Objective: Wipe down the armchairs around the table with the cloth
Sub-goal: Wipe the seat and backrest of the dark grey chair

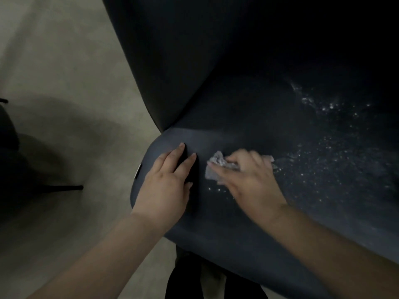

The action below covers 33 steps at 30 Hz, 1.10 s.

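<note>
My right fingers [218, 167] are curled on the crumpled cloth [218, 164], pressing it flat to the seat [248, 126] near its front left corner. My left hand [166, 180] lies beside the cloth, fingers straight and spread, holding nothing, bracing on the seat edge. Pale specks [323, 152] scatter across the seat to the right of the cloth, away from the left hand, so I judge the next stroke goes rightward. The right hand [248, 175] is nearer them. The chair back [183, 61] rises behind the seat; floor [64, 83] lies left.
</note>
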Motion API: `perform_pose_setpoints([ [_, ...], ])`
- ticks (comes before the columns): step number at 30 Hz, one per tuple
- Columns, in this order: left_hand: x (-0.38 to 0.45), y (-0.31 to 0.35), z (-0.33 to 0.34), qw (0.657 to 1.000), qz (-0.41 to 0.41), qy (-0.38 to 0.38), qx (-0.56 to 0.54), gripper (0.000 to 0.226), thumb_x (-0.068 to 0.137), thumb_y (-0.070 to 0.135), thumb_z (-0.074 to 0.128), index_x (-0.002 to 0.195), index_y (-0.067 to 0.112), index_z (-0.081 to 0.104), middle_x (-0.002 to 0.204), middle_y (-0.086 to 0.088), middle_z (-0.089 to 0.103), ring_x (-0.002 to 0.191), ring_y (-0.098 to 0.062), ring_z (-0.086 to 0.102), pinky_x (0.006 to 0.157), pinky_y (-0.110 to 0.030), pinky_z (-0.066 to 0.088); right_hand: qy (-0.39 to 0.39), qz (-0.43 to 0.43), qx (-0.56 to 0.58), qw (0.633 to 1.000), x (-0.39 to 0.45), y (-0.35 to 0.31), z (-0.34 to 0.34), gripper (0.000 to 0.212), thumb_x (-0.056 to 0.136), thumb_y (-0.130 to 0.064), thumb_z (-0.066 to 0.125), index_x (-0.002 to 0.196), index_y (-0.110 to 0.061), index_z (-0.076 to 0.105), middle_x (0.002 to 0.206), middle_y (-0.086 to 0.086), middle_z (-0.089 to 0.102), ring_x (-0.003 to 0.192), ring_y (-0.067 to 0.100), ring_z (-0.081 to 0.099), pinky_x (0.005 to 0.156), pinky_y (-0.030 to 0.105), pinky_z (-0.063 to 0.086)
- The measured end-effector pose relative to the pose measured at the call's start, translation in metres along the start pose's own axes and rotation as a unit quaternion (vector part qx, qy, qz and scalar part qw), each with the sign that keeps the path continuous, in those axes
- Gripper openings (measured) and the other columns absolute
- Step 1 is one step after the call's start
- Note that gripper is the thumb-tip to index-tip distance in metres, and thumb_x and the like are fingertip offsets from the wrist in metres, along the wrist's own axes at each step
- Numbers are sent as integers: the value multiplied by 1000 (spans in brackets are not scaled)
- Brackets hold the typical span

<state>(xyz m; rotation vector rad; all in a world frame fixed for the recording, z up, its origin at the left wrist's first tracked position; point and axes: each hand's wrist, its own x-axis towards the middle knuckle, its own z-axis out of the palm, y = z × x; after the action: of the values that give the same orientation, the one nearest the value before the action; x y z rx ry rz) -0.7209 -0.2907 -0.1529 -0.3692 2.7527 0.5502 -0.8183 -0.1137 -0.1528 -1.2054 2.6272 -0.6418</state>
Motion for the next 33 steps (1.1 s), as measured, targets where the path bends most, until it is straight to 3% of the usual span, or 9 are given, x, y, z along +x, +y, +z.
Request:
perform_pose_setpoints([
  [3,-10,-5,1,1000,6,-2,7,64,86,23,65,144,25,39,155,-2,25,136,-26,27,114,-37,26,2,10,-47,999,-18,20,-14,46,69,-14,82,112,-29,72,90,10,60,76,35,56,68,43,46],
  [8,-16,-9,3,1000,0,-11,10,68,87,27,64,147,30,32,157,1,16,139,-23,20,113,-37,26,66,154,-19,986,31,21,-12,35,85,-20,69,119,-29,67,103,14,55,94,37,51,77,46,45],
  [12,-16,-8,3,1000,-7,-14,-1,68,88,26,62,148,29,30,158,2,13,141,-23,17,114,-36,24,13,44,-14,999,12,-20,12,39,76,-26,76,114,-32,69,98,8,58,87,33,53,72,42,40],
  [16,-19,-10,1,1000,-5,-19,-9,69,88,28,62,148,31,28,158,3,12,142,-22,16,116,-36,22,-34,-58,-52,996,-39,-2,3,38,76,-22,73,111,-36,70,99,3,61,83,28,55,75,34,30],
  [21,-17,-6,3,1000,-12,-10,-16,66,90,27,60,147,32,29,158,2,13,142,-22,14,114,-36,23,71,107,-47,991,-6,27,-5,38,75,-16,77,111,-27,72,99,14,59,85,39,53,72,46,45],
  [23,-16,-3,4,1000,-22,-1,-20,64,90,26,58,147,31,29,158,2,12,142,-21,12,114,-33,19,81,81,-34,993,0,7,5,32,76,-23,74,107,-29,74,100,12,60,85,38,54,71,44,43],
  [26,-15,3,6,1000,-19,6,-24,64,90,22,58,147,28,31,158,1,15,142,-23,13,113,-30,13,1,-35,-25,999,-33,-10,20,24,83,-30,62,102,-37,72,102,0,59,90,26,52,78,36,34],
  [29,-16,6,5,1000,-12,5,-13,62,91,24,57,147,30,31,158,2,15,141,-22,12,113,-29,12,-50,-84,-10,995,-66,11,7,21,86,-29,58,101,-35,72,102,1,62,92,24,54,80,35,36],
  [33,-16,10,6,1000,-15,7,-12,63,91,24,57,147,30,31,158,1,16,141,-23,13,112,-30,12,17,58,-32,998,-46,49,-14,24,82,-25,72,106,-29,72,100,4,61,89,29,56,76,41,44],
])
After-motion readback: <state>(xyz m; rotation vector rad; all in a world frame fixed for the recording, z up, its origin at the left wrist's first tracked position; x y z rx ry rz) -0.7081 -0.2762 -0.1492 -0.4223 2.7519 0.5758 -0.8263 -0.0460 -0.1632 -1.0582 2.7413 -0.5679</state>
